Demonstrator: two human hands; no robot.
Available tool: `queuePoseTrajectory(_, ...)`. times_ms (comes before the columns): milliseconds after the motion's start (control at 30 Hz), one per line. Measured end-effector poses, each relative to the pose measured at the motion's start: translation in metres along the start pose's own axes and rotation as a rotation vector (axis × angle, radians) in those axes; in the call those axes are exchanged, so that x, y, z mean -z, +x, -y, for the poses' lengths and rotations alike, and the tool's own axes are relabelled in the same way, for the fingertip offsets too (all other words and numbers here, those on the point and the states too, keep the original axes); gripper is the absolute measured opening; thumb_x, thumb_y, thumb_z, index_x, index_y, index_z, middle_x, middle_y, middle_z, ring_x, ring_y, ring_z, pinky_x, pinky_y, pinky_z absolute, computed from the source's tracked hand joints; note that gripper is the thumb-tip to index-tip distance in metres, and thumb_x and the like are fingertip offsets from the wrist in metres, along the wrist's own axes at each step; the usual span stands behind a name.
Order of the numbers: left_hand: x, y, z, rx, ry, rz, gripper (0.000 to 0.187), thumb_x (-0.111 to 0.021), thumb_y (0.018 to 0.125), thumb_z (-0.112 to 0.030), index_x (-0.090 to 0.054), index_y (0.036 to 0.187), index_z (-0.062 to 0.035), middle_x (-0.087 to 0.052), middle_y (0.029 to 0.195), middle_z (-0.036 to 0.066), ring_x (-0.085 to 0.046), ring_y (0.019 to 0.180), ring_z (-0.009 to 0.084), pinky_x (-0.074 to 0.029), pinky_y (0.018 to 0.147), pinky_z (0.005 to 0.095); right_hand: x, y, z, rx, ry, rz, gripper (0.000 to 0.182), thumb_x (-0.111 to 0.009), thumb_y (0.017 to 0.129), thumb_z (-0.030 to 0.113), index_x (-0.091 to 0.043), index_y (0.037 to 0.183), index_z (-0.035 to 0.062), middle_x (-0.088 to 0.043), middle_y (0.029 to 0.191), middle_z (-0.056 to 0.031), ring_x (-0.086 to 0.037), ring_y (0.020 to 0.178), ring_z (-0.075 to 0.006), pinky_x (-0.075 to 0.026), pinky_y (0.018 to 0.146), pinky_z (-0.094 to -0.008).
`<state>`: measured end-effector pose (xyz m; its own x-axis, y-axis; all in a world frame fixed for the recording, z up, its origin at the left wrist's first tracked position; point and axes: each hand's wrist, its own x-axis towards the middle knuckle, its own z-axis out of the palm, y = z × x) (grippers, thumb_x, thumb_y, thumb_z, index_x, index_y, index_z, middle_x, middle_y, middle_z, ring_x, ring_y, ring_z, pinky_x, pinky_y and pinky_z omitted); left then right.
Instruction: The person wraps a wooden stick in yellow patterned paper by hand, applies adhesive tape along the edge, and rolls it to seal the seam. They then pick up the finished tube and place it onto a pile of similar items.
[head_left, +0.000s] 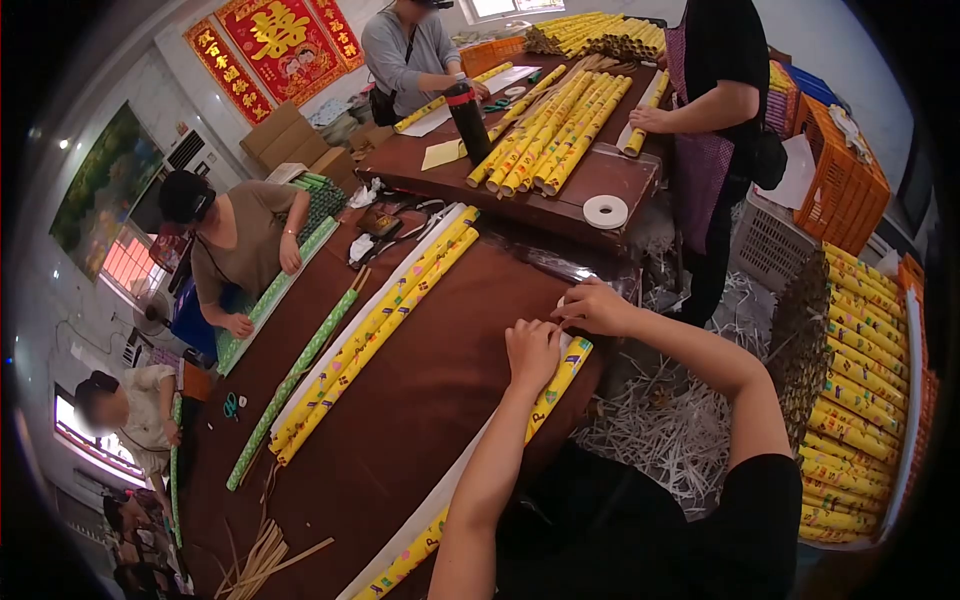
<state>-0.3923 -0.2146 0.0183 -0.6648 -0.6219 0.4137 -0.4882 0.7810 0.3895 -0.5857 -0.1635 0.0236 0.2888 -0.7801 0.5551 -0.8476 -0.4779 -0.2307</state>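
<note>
Roll (553, 394), yellow and patterned, running from right of centre to the lower edge, a white sheet (425, 513) along its left side. Left hand (533, 352): fingers curled at the roll's upper end. Right hand (592, 307): fingers drawn together just beyond. Step in hand, to an onlooker: apparently working that end; the next move calls for steady pressure there. Fingertip contact is hidden, so neither grip can be told; a white scrap (562, 303) is unclear, the roll's lower end cut off.
</note>
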Motion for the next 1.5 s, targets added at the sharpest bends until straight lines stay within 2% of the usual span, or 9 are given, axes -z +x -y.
queuePoseTrajectory(100,-0.003,-0.002,0.000,0.021,-0.029,-0.023,0.015,-0.065,0.088,-0.021,-0.075,0.089,-0.0095,-0.070,0.088,0.005,-0.058,0.090,0.0254,-0.040,0.080,0.0405,0.005,-0.002,-0.002,0.003,-0.024,0.029,0.017,-0.074,0.078,0.021,-0.077,0.094,0.0174,-0.057,0.088,-0.0027,-0.058,0.089,-0.0223,-0.043,0.079,-0.0366)
queuePoseTrajectory(200,-0.004,-0.002,0.002,0.037,-0.054,-0.025,0.015,-0.066,0.087,-0.021,-0.076,0.089,-0.0099,-0.070,0.086,0.005,-0.058,0.090,0.0251,-0.039,0.080,0.0400,-0.006,-0.005,-0.013,-0.036,0.216,0.007,0.015,-0.076,0.077,0.019,-0.077,0.092,0.0153,-0.055,0.094,-0.0041,-0.057,0.092,-0.0219,-0.042,0.081,-0.0380)
queuePoseTrajectory(300,-0.004,-0.002,0.002,0.028,-0.035,-0.028,0.015,-0.066,0.087,-0.021,-0.076,0.089,-0.0101,-0.070,0.085,0.005,-0.058,0.089,0.0250,-0.039,0.080,0.0399,-0.006,-0.006,-0.011,0.005,0.154,-0.024,0.013,-0.076,0.076,0.019,-0.076,0.089,0.0144,-0.055,0.098,-0.0041,-0.057,0.093,-0.0216,-0.042,0.081,-0.0380)
queuePoseTrajectory(533,-0.003,-0.002,0.002,0.040,-0.103,-0.049,0.015,-0.067,0.086,-0.021,-0.076,0.087,-0.0097,-0.070,0.086,0.006,-0.058,0.091,0.0261,-0.038,0.081,0.0404,0.000,0.003,-0.002,-0.005,0.066,0.090,0.021,-0.074,0.077,0.019,-0.071,0.097,0.0137,-0.058,0.106,-0.0027,-0.055,0.103,-0.0228,-0.039,0.088,-0.0388)
queuePoseTrajectory(867,0.003,-0.001,-0.003,0.170,-0.165,0.041,0.019,-0.066,0.089,-0.025,-0.076,0.092,-0.0092,-0.071,0.093,0.007,-0.056,0.097,0.0266,-0.037,0.088,0.0391,-0.007,0.006,-0.012,-0.001,0.186,0.133,0.009,-0.073,0.078,0.015,-0.068,0.083,0.0110,-0.060,0.095,-0.0011,-0.053,0.100,-0.0231,-0.039,0.085,-0.0380)
queuePoseTrajectory(1000,0.006,0.000,-0.005,0.218,-0.197,0.046,0.018,-0.066,0.088,-0.024,-0.076,0.091,-0.0091,-0.071,0.092,0.007,-0.056,0.097,0.0266,-0.037,0.088,0.0391,-0.004,0.009,-0.012,0.012,0.186,0.177,0.009,-0.073,0.077,0.016,-0.066,0.081,0.0111,-0.060,0.092,-0.0010,-0.053,0.098,-0.0231,-0.038,0.085,-0.0379)
queuePoseTrajectory(1300,-0.003,0.000,0.004,0.144,-0.166,0.022,0.015,-0.068,0.083,-0.024,-0.077,0.087,-0.0117,-0.071,0.088,0.006,-0.057,0.097,0.0263,-0.039,0.087,0.0399,0.001,0.016,-0.012,0.048,0.145,0.226,0.014,-0.074,0.071,0.021,-0.065,0.079,0.0129,-0.059,0.086,0.0002,-0.052,0.092,-0.0219,-0.037,0.082,-0.0371)
queuePoseTrajectory(1367,-0.001,0.001,0.001,0.259,-0.238,0.037,0.015,-0.069,0.082,-0.024,-0.077,0.088,-0.0134,-0.071,0.087,0.006,-0.057,0.096,0.0261,-0.039,0.089,0.0391,0.000,0.017,-0.010,0.041,0.141,0.235,0.014,-0.074,0.071,0.021,-0.064,0.079,0.0133,-0.059,0.086,0.0004,-0.052,0.092,-0.0220,-0.037,0.082,-0.0370)
queuePoseTrajectory(1500,-0.007,0.003,0.005,0.209,-0.210,0.086,0.017,-0.068,0.083,-0.025,-0.076,0.089,-0.0105,-0.071,0.088,0.008,-0.057,0.096,0.0266,-0.038,0.091,0.0378,0.005,0.014,-0.009,0.075,0.078,0.234,0.015,-0.074,0.072,0.022,-0.062,0.077,0.0135,-0.059,0.087,0.0008,-0.053,0.094,-0.0214,-0.037,0.084,-0.0377)
